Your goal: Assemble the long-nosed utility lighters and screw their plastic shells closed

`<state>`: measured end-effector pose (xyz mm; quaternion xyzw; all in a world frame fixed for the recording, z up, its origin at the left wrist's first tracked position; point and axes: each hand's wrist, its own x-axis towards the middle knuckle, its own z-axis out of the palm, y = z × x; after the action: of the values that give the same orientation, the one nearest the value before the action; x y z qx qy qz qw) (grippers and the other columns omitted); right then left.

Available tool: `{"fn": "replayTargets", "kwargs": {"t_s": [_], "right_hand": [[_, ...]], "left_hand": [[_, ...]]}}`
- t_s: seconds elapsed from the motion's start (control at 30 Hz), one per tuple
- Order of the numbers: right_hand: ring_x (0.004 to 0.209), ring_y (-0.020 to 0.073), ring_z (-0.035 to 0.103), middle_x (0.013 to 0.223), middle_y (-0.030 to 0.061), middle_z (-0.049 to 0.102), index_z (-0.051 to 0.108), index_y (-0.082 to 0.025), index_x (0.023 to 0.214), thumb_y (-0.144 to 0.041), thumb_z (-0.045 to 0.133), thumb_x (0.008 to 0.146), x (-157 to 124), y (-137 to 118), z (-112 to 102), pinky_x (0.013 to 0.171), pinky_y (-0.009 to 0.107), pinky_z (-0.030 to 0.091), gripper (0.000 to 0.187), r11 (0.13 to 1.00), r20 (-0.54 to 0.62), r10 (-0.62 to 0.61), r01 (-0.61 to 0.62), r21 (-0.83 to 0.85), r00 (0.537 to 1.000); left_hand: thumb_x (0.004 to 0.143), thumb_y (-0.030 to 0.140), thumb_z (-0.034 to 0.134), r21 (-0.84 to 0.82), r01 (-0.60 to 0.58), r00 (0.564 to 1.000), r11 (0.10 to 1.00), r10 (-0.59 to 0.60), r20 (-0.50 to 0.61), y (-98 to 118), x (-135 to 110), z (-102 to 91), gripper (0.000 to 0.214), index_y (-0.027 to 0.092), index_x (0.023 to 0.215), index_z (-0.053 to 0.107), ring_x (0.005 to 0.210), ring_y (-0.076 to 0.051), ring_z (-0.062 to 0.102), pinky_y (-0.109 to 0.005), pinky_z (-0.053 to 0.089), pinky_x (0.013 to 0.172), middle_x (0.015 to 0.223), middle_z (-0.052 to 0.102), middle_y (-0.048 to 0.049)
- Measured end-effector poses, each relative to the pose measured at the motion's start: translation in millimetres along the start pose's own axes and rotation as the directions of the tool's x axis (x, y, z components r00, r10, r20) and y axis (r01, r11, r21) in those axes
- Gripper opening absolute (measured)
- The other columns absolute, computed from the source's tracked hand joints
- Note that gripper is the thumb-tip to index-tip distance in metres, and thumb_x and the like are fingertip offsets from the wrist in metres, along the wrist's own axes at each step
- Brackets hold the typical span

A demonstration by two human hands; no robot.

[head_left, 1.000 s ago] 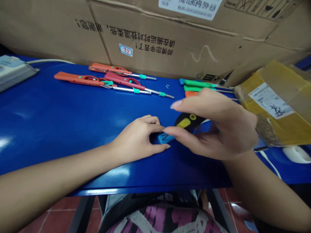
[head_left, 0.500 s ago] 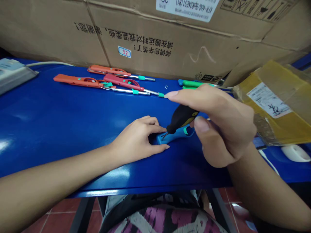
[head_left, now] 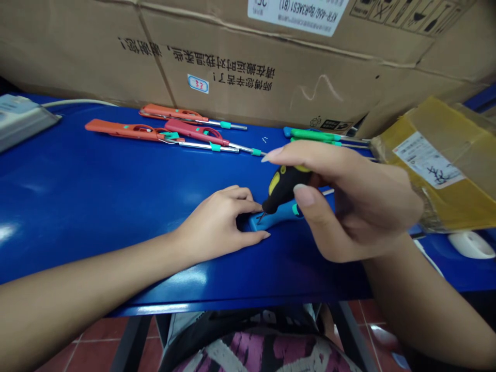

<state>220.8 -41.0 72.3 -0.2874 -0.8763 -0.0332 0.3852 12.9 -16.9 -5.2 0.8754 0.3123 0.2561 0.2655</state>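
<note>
A blue long-nosed lighter (head_left: 277, 217) lies on the blue table, its metal tube partly showing beyond my right hand. My left hand (head_left: 220, 222) rests on the table with thumb and fingers closed around the lighter's handle end. Above it, my right hand (head_left: 352, 201) grips a black and yellow screwdriver (head_left: 284, 188) between thumb and fingers, the index finger stretched forward. The screwdriver is tilted, and its thin tip meets the handle end of the lighter. My right hand covers the rear of the screwdriver and part of the lighter.
Orange and red lighters (head_left: 127, 129) lie toward the back left, green ones (head_left: 315, 135) at the back right. A large cardboard box (head_left: 232, 31) stands behind them. On the right are a yellow-taped parcel (head_left: 442, 170) and a white mouse (head_left: 470, 244); a grey device (head_left: 27, 121) sits far left.
My right hand has turned the screwdriver, so its yellow patches now face differently, and the thumb has shifted left. My left hand and the blue lighter have stayed in place.
</note>
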Motion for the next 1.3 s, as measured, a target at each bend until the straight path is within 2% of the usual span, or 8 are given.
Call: {"fn": "replayTargets", "kwargs": {"t_s": [0.1,0.23,0.5,0.7,0.87,1.03,1.2,1.3], "right_hand": [[0.052,0.0091,0.062,0.093,-0.0002,0.079,0.067,-0.021,0.112,-0.031,0.068,0.091,1.1,-1.6,0.3,0.052,0.025,0.05,0.023,0.996,-0.049,0.087,-0.087,-0.017,0.995],[0.058,0.0138,0.059,0.069,-0.0018,0.066,0.065,-0.024,0.087,-0.041,0.068,0.093,4.3,2.6,3.8,0.057,0.028,0.048,0.018,0.999,-0.081,-0.027,0.026,-0.019,0.996],[0.094,0.0185,0.068,0.113,0.0067,0.071,0.055,-0.01,0.136,-0.021,0.032,0.102,1.0,1.2,-3.3,0.079,0.035,0.057,0.042,0.997,0.099,-0.04,0.032,0.075,0.994],[0.075,0.0128,0.07,0.084,-0.0019,0.074,0.065,-0.018,0.098,-0.03,0.062,0.096,2.3,3.9,-2.7,0.059,0.025,0.054,0.013,0.997,0.027,-0.06,0.061,-0.047,0.998],[0.129,0.0221,0.06,0.15,0.0107,0.054,0.043,-0.006,0.146,-0.016,0.036,0.1,3.2,0.1,-2.8,0.104,0.038,0.052,0.048,0.985,0.181,-0.024,-0.008,0.175,0.983],[0.08,0.0167,0.075,0.093,0.0016,0.079,0.067,-0.017,0.124,-0.039,0.064,0.097,3.8,-0.4,-2.2,0.08,0.03,0.061,0.036,0.995,0.12,-0.07,0.077,-0.06,0.99],[0.113,0.0192,0.07,0.139,0.0068,0.065,0.047,-0.016,0.148,-0.02,0.044,0.1,4.2,1.9,0.1,0.092,0.031,0.06,0.049,0.982,0.095,-0.089,0.071,0.174,0.992],[0.094,0.0167,0.075,0.119,0.0032,0.075,0.058,-0.018,0.137,-0.023,0.057,0.097,3.6,1.2,1.1,0.082,0.027,0.062,0.04,0.995,0.078,-0.089,0.086,0.043,0.993]], "left_hand": [[0.083,0.034,0.078,-0.015,0.01,1.0,1.0,-0.01,0.005,-0.1,0.2,-0.4,0.025,0.02,0.103,0.075,0.086,-0.021,0.064,-0.036,0.051,0.079,0.09,0.068,-0.0036],[0.083,0.034,0.077,-0.031,0.029,0.999,0.999,-0.028,0.03,0.5,1.6,-0.5,0.022,0.02,0.1,0.074,0.086,-0.021,0.063,-0.036,0.052,0.078,0.089,0.065,-0.0027],[0.083,0.036,0.078,-0.006,0.014,1.0,1.0,-0.014,0.024,0.4,1.4,-0.9,0.028,0.021,0.107,0.075,0.085,-0.021,0.063,-0.038,0.052,0.081,0.088,0.065,-0.0031],[0.081,0.032,0.079,-0.031,0.037,0.999,0.999,-0.036,0.012,0.8,0.9,-0.3,0.024,0.019,0.101,0.075,0.085,-0.021,0.064,-0.036,0.053,0.077,0.09,0.067,-0.003],[0.083,0.034,0.078,-0.023,0.014,1.0,1.0,-0.014,0.014,1.1,1.0,-0.3,0.027,0.019,0.105,0.076,0.089,-0.023,0.065,-0.038,0.053,0.082,0.093,0.068,-0.0047],[0.083,0.035,0.076,0.003,0.037,0.998,0.999,-0.037,0.053,0.2,1.7,-1.2,0.029,0.023,0.109,0.075,0.09,-0.024,0.065,-0.037,0.053,0.083,0.091,0.068,-0.0032],[0.085,0.035,0.075,-0.016,0.017,0.999,1.0,-0.017,0.031,1.1,1.2,-1.3,0.023,0.02,0.102,0.076,0.092,-0.024,0.066,-0.039,0.053,0.084,0.094,0.069,-0.0055],[0.084,0.035,0.076,-0.007,0.024,0.999,1.0,-0.024,0.021,0.7,0.9,-0.6,0.024,0.019,0.102,0.075,0.089,-0.023,0.065,-0.038,0.052,0.081,0.092,0.068,-0.0042]]}}
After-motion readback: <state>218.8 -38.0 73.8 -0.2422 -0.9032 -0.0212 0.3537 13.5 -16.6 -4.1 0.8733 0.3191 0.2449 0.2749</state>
